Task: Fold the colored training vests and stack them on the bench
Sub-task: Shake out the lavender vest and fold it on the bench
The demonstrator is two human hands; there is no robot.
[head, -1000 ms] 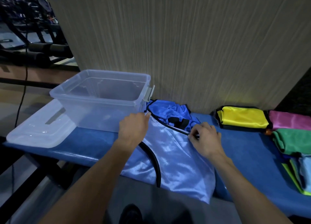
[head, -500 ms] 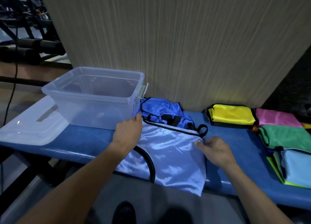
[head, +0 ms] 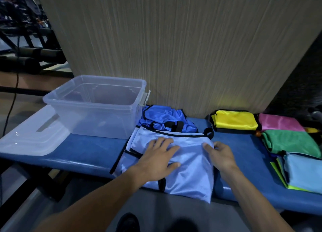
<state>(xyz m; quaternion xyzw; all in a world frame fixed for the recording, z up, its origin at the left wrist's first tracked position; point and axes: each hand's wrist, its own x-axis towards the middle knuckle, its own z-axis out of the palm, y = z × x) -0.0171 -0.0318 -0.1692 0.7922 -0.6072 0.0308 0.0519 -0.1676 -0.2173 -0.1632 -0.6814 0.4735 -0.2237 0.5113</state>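
several folded vests lay stacked at right of frame, while the left hand pressed flat and the right hand pinched the half-folded pale blue vest, a crumpled darker blue vest left.

Vest under my hands: pale lilac-blue satin with a sheen, black binding. Crumpled vest behind it: royal blue, black trim as well. Bench pad: mid blue. Folded vests to my right — yellow with black edging, pink, green, sky blue over a neon lime layer, possibly a second vest. Tub and lid: clear, frosted white. Wall panel: beige with fine vertical streaks.
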